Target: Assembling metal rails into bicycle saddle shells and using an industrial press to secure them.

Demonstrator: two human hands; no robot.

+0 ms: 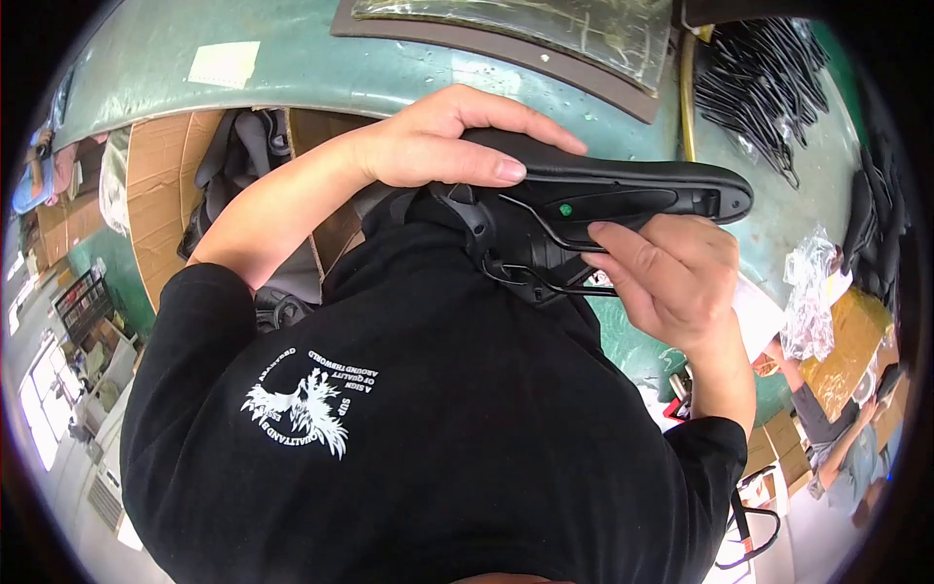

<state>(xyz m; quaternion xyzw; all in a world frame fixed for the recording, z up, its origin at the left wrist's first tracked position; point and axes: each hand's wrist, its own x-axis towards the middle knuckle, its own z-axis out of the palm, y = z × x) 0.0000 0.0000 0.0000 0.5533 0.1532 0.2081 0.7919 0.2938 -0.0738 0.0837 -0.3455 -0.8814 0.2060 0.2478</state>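
A black bicycle saddle (642,177) is held on its side against my chest, its underside facing me and its narrow nose toward the right. My left hand (438,136) grips the saddle's wide rear end, thumb on the near edge and fingers over the far side. With thumb and fingers, my right hand (676,277) pinches the black metal saddle rail (550,234) below the nose. The rail's two rods run left to the rear of the underside; its front end is hidden by my right hand. A green dot (565,209) marks the underside.
On the green table (292,78) lie a brown board (506,54) topped by a plastic-wrapped sheet and a heap of black bent rods (769,83). A cardboard box (161,195) with dark saddles stands left. Right are clear plastic (812,292) and another person (846,448).
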